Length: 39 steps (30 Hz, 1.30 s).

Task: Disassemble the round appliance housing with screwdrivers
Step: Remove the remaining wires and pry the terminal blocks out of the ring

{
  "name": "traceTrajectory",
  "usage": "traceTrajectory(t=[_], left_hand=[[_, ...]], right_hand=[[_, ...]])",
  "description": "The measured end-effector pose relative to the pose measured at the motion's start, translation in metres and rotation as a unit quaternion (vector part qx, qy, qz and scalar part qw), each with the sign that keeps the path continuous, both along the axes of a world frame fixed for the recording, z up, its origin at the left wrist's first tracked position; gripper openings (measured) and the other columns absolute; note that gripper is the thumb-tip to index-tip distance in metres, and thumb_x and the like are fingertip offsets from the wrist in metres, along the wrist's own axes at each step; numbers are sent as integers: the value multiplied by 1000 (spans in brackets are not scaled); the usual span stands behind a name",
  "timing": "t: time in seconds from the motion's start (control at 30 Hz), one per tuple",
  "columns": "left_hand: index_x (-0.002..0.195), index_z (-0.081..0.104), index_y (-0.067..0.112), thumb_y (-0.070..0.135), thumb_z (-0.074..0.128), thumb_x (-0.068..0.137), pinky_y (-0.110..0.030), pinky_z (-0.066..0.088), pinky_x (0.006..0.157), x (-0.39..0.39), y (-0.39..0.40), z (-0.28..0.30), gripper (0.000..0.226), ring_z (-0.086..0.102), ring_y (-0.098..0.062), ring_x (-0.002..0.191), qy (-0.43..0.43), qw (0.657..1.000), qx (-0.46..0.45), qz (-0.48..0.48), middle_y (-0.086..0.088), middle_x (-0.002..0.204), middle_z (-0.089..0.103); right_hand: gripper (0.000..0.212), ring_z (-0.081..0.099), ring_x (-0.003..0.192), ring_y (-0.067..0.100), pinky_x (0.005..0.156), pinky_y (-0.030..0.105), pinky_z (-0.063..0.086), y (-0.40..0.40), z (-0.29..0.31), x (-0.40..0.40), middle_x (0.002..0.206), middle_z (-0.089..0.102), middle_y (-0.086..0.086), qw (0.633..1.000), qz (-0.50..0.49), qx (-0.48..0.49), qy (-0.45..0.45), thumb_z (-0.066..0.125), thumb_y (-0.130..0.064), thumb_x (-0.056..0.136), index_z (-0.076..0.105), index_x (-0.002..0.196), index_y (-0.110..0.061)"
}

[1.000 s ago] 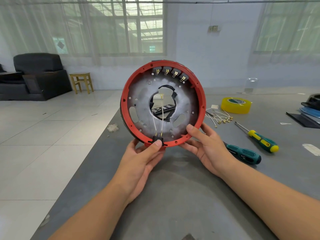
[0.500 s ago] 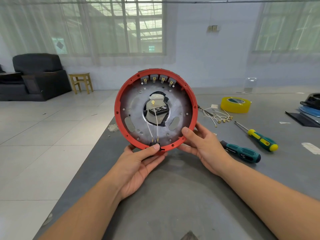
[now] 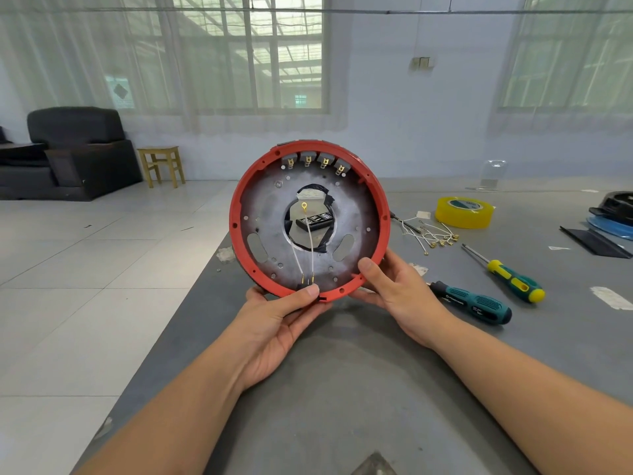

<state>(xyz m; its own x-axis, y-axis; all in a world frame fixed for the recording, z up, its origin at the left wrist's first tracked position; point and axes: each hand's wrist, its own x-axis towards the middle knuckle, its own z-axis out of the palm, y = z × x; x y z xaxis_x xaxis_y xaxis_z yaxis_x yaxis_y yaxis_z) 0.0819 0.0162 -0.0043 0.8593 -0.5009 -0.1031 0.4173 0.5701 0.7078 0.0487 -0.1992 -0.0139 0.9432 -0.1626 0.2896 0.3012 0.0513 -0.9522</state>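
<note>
Much of the lower frame is taken up by a grey table top (image 3: 342, 406), with pale floor tiles seen at the left. A round red plastic appliance housing with a grey metal inner plate (image 3: 310, 219) is held upright at the centre of the frame, above the table's near left part. Its lower rim is gripped from both sides: the left hand (image 3: 277, 323) is curled under the bottom edge with the thumb pressed on a small black connector, and the right hand (image 3: 394, 293) is clamped on the lower right rim, thumb on the front face. Two white wires are seen running up from the connector to a yellow ring terminal in the central hole, through which a dark flat object on the table is partly visible. Four grey terminal blocks are set along the upper inner rim.

A black armchair (image 3: 75, 149) and a small wooden stool (image 3: 161, 164) are placed at the left edge of the frame. To the right of the housing, a roll of yellow tape (image 3: 464, 212), a teal-handled screwdriver (image 3: 474, 303), a yellow-and-green-handled screwdriver (image 3: 510, 275) and a loose bundle of white wires with brass terminals (image 3: 431, 234) are laid on the table. The teal screwdriver's shaft is hidden behind the right hand.
</note>
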Motion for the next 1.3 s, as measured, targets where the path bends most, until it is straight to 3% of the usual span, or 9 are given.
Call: traceTrajectory(t=[0.13,0.27,0.33,0.43,0.5,0.63,0.83,1.13,1.3], left_hand=[[149,41,9,-15,79,67,-48,65,82,0,2,-1,94,72,-50,112,-6,1000,-7,7,-28,128,71],[148,43,6,-15,77,68,-47,65,84,1,7,-2,89,72,-48,112,-8,1000,-21,21,-26,128,71],[145,47,2,-13,76,70,-44,65,83,2,10,-2,82,73,-46,113,-11,999,-24,22,-25,127,73],[138,58,-6,-9,73,75,-33,66,75,3,13,-2,65,72,-47,115,-11,1000,-18,-1,-26,126,73],[134,61,-6,-8,71,76,-31,65,72,5,13,-3,60,72,-47,114,-9,1000,-15,-2,-26,125,73],[136,59,-6,-8,71,77,-31,66,70,8,12,-5,61,72,-49,113,-6,1000,-13,1,-26,124,74],[140,56,-2,-6,73,76,-34,66,75,14,13,-9,67,73,-49,110,-12,1000,-9,12,-26,126,73],[143,52,1,-5,74,75,-46,66,76,32,32,-10,72,74,-46,110,-17,996,4,84,-27,124,73],[146,47,7,-12,74,69,-45,66,75,33,37,-12,84,74,-49,107,-28,996,12,80,-28,120,74]], right_hand=[[66,71,115,20,97,44,58,4,1,-2,135,66,4,997,-33,-72,-3,65,-53,89,51,144,-21],[75,62,120,-3,103,21,49,-3,5,-18,140,61,-21,941,-112,-317,-33,43,-77,93,36,156,-37],[66,55,128,2,104,25,46,-20,5,-28,147,53,-17,859,-194,-474,-30,42,-67,99,35,157,-36],[52,49,134,20,106,38,44,-45,5,-40,147,51,-5,664,-305,-683,2,50,-48,102,48,150,-29],[49,47,134,22,106,39,42,-56,4,-44,148,50,-4,610,-321,-719,88,47,-49,101,50,147,-30],[41,58,118,22,83,35,46,-66,-1,-39,133,57,-3,597,-325,-708,194,36,-50,104,58,133,-31],[33,62,105,23,66,32,42,-73,1,-28,115,61,-4,598,-311,-719,170,38,-46,106,65,120,-33],[20,60,98,12,71,30,49,-75,8,-40,110,61,-14,690,-117,-714,-28,48,-42,104,65,111,-37],[24,55,79,13,59,31,47,-59,11,-45,94,62,-11,710,-138,-678,-131,46,-34,103,67,113,-30]])
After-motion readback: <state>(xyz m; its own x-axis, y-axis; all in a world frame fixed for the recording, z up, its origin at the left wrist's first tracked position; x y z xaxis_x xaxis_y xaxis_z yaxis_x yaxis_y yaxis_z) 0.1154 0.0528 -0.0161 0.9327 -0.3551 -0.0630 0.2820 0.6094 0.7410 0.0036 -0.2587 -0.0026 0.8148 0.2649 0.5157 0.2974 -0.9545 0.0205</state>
